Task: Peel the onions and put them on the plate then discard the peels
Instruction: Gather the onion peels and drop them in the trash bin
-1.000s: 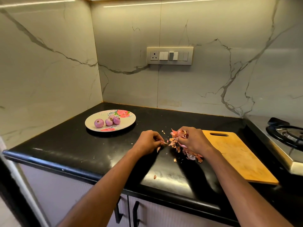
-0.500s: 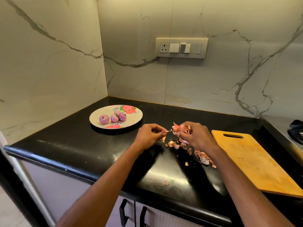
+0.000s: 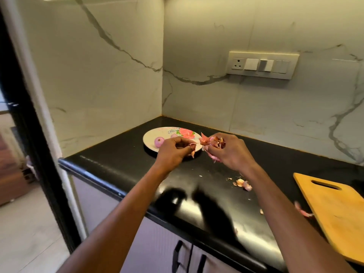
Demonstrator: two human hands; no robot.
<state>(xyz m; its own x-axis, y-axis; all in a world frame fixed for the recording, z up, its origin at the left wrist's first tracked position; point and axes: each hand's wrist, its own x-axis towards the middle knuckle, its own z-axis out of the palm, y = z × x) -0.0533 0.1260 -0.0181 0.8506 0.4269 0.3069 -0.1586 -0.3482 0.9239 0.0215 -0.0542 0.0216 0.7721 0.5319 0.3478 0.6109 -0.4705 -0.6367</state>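
A flowered plate [image 3: 152, 134] sits on the black counter near the corner, with a peeled purple onion [image 3: 159, 141] showing on it; other onions are hidden behind my hands. My left hand [image 3: 173, 150] is raised in front of the plate and pinches a few onion peels [image 3: 192, 149]. My right hand [image 3: 228, 149] is beside it, fingers curled round a bunch of pink peels [image 3: 211, 141]. Loose peels [image 3: 243, 184] lie on the counter below my right forearm, with more peel scraps [image 3: 303, 211] by the board's edge.
A wooden cutting board [image 3: 338, 211] lies at the right on the black counter [image 3: 118, 160]. Marble walls close the corner behind, with a switch panel [image 3: 262, 65]. The counter's left end meets a dark door frame [image 3: 25, 119]; cabinet handles [image 3: 177, 255] sit below.
Both hands have lifted off the counter with peels in them and now sit in front of the plate. The view has swung left, so the stove is out of sight.
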